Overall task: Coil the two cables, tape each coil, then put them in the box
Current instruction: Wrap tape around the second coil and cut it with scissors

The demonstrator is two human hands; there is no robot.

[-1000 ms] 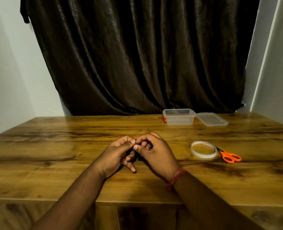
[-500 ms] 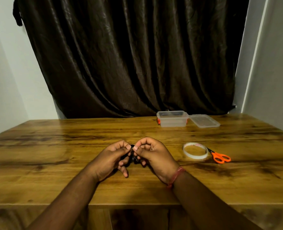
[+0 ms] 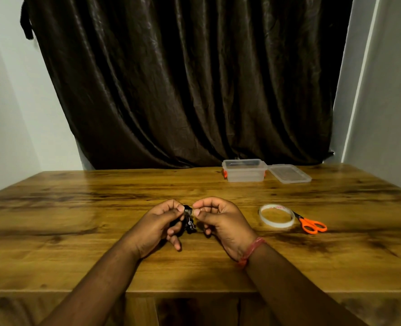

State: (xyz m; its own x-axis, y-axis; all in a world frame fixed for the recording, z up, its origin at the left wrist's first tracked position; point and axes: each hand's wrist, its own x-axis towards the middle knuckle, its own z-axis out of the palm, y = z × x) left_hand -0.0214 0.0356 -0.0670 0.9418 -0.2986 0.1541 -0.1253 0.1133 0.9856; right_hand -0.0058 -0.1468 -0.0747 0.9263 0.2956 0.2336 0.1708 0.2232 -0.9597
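Note:
A small black cable coil (image 3: 188, 221) sits between my two hands above the middle of the wooden table (image 3: 77, 208). My left hand (image 3: 158, 225) grips the coil from the left. My right hand (image 3: 220, 222) pinches its top right, where a bit of clear tape seems to wrap it. Most of the coil is hidden by my fingers. The clear plastic box (image 3: 244, 170) stands open at the table's far edge, with something dark inside that I cannot make out. A roll of clear tape (image 3: 277, 217) lies to the right of my hands.
Orange-handled scissors (image 3: 311, 225) lie just right of the tape roll. The box's clear lid (image 3: 288, 173) rests flat beside the box on its right. A dark curtain (image 3: 190, 78) hangs behind the table. The table's front edge runs under my forearms.
My hands have parted a little, so the black coil shows between them. The view has shifted, with the table's objects sliding slightly left.

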